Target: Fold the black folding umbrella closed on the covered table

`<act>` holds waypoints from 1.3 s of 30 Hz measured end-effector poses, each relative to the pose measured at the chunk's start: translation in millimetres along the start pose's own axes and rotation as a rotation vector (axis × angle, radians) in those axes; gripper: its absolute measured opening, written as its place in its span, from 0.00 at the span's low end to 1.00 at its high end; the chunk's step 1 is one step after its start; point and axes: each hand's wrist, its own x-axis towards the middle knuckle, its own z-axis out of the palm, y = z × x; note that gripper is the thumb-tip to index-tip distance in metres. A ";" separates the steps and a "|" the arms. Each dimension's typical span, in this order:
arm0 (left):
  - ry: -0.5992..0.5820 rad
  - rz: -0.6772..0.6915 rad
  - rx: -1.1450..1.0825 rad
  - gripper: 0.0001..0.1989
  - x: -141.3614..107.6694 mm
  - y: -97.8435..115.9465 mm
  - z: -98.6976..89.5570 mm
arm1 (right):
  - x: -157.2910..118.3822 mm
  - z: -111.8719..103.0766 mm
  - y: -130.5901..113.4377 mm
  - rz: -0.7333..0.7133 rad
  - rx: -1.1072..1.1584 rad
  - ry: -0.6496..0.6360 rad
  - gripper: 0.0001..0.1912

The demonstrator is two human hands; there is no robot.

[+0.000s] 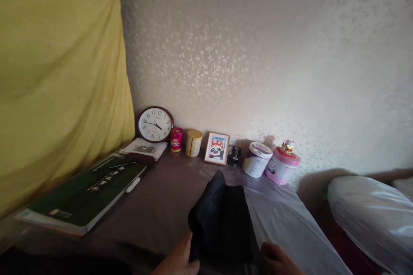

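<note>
A black, soft-looking fabric piece (222, 223) stands up between my hands at the front of the table, with a peaked fold at its upper left. It may be a bag or a folded cloth; I cannot tell which. My left hand (180, 258) grips its lower left edge, thumb toward me and the other fingers hidden behind it. At the lower right edge, the curled fingers of my right hand (277, 260) close on the same fabric. The bottom of the picture cuts off both hands and the lower end of the fabric.
Along the wall stand a round clock (156, 124), a red can (176, 139), a yellow can (194, 143), a framed panda picture (217, 148), a small black device (235, 156), a white-and-purple tub (257, 160) and a pink tub (282, 166). A green book (87, 193) lies left.
</note>
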 end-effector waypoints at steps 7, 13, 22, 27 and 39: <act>0.025 -0.085 0.274 0.41 -5.5 -1.8 18.2 | -18.5 -29.8 -39.8 -0.278 -0.267 0.713 0.15; 0.039 -0.104 0.364 0.43 -7.9 6.3 20.7 | -12.1 -5.1 -118.5 -0.634 -0.485 0.510 0.20; 0.017 -0.176 0.561 0.43 -4.7 14.3 24.7 | 26.2 4.6 -148.4 -0.776 -0.545 0.546 0.14; 0.020 -0.223 0.685 0.38 -2.0 15.2 34.3 | 55.9 24.7 -169.1 -0.815 -0.532 0.570 0.12; 0.047 -0.228 0.649 0.31 -1.3 -1.0 46.6 | 92.9 74.7 -151.4 -0.763 -0.752 0.529 0.09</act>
